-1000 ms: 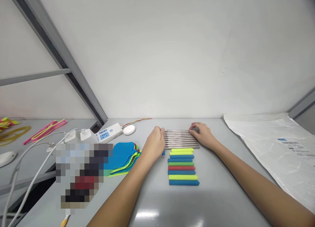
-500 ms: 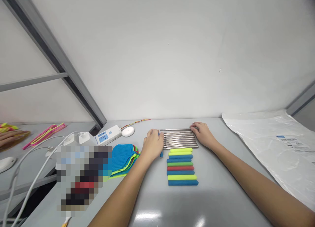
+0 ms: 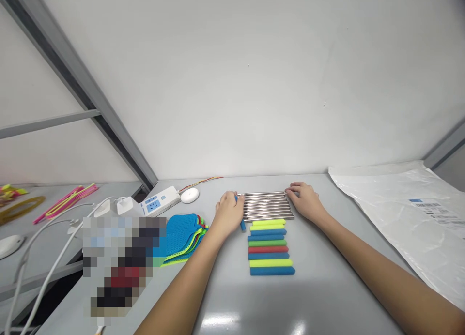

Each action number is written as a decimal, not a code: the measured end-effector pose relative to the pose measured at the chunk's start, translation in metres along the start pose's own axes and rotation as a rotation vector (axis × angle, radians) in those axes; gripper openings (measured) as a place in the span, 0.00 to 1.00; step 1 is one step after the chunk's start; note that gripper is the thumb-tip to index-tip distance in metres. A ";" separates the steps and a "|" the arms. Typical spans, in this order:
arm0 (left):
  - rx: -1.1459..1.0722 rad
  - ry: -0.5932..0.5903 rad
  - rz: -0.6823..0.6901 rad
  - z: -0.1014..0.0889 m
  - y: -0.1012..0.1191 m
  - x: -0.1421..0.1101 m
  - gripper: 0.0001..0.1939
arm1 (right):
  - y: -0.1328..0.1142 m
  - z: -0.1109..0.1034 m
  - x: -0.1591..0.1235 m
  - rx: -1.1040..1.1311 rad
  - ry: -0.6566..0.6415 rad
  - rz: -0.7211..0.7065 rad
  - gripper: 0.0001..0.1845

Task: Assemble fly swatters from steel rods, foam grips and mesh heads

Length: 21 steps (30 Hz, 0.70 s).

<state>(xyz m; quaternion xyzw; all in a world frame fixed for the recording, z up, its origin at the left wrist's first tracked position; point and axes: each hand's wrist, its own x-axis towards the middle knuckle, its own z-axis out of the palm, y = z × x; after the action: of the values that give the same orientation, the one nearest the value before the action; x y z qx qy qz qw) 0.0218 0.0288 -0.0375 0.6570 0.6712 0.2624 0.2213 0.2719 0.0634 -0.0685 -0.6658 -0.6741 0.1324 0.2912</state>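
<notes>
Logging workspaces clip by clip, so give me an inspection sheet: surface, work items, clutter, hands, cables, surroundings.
Surface: glossy grey table.
Work items: metal rods side by side; coloured sticks lined up nearer the person.
Clutter: perforated mats and power strip left, plastic packaging right.
Hands: left hand curled over a blue stick at the rods' left ends, grip unclear; right hand by their right ends, contact unclear.
Cables: white cables, far left.
Surroundings: pale wall behind, metal frame left.
</notes>
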 end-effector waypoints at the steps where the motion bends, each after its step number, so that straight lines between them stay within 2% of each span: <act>1: -0.012 0.001 -0.001 -0.001 0.000 -0.001 0.15 | -0.001 -0.001 -0.001 0.003 -0.001 0.006 0.19; 9: -0.182 0.034 -0.015 -0.004 0.001 -0.003 0.15 | -0.009 0.001 -0.006 0.114 -0.005 -0.001 0.17; 13: -0.303 0.094 0.022 -0.007 0.005 -0.006 0.11 | -0.019 -0.006 -0.011 0.232 0.028 -0.040 0.19; 16: -0.428 0.194 0.117 -0.010 0.013 -0.013 0.08 | -0.030 -0.014 -0.017 0.461 0.020 -0.002 0.18; 21: -0.591 0.289 0.279 -0.010 0.028 -0.029 0.07 | -0.041 -0.016 -0.024 0.948 -0.099 0.159 0.18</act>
<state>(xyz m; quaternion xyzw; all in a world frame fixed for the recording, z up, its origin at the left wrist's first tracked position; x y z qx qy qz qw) 0.0378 -0.0006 -0.0130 0.6061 0.4945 0.5630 0.2667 0.2461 0.0333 -0.0373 -0.5020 -0.4998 0.4783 0.5191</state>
